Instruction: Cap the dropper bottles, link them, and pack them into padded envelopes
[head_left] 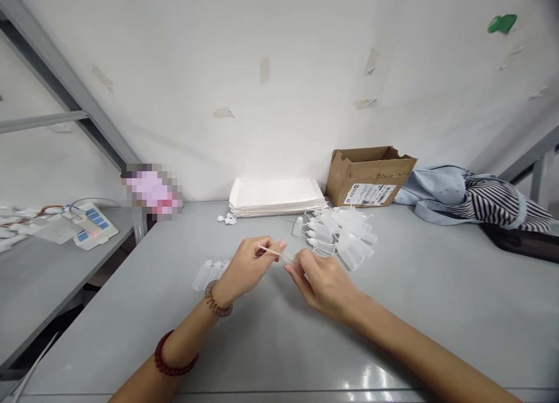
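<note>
2 hands at a table (406,310)
Left hand (251,266) and right hand (325,280) pinch 1 thin white tube (271,251) near loose bottles (340,231).

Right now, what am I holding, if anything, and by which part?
Your left hand pinches a thin white stem, seemingly near its right end; your right hand holds a translucent piece, by which part is too blurred.
</note>
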{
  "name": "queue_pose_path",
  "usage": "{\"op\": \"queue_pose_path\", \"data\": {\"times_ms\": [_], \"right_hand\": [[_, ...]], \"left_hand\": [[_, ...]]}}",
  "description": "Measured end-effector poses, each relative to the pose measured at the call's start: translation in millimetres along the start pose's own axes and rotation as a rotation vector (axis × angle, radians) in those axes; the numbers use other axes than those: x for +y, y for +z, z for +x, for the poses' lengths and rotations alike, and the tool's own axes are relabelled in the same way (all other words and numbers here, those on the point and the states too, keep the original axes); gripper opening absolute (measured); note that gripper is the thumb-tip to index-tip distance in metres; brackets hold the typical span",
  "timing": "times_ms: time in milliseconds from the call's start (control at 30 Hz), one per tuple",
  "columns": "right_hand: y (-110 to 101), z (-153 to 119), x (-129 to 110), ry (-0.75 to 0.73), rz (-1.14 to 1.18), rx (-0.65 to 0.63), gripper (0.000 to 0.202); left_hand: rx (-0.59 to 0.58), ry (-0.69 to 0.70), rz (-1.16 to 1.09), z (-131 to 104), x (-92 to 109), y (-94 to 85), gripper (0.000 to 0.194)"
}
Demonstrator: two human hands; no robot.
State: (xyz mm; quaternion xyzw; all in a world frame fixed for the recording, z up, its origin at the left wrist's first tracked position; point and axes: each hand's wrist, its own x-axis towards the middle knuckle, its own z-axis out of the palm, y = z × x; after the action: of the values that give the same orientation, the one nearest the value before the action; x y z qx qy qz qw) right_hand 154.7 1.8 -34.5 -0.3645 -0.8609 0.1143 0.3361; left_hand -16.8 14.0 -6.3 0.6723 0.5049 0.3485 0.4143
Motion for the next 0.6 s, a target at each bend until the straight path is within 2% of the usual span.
{"op": "queue_pose_path", "data": {"times_ms": [233,400,600], "right_hand": [[-6.3,3.1,-10.7,0.368,0.664,0.006,0.029],[-11.8,9.0,-8.9,0.649,1.237,-0.106,0.039],[-15.0,12.0,1.1,0.846,1.473,-0.210,0.040]], "left_hand": [[-0.061,0.057,-0.057,-0.1,-0.5,-4.0,0.044],[-0.045,0.052,-0.085,-1.3,0.4,-2.0,0.033],[-0.018,0.152,0.000,-1.5,-1.3,-0.3,0.027]]}}
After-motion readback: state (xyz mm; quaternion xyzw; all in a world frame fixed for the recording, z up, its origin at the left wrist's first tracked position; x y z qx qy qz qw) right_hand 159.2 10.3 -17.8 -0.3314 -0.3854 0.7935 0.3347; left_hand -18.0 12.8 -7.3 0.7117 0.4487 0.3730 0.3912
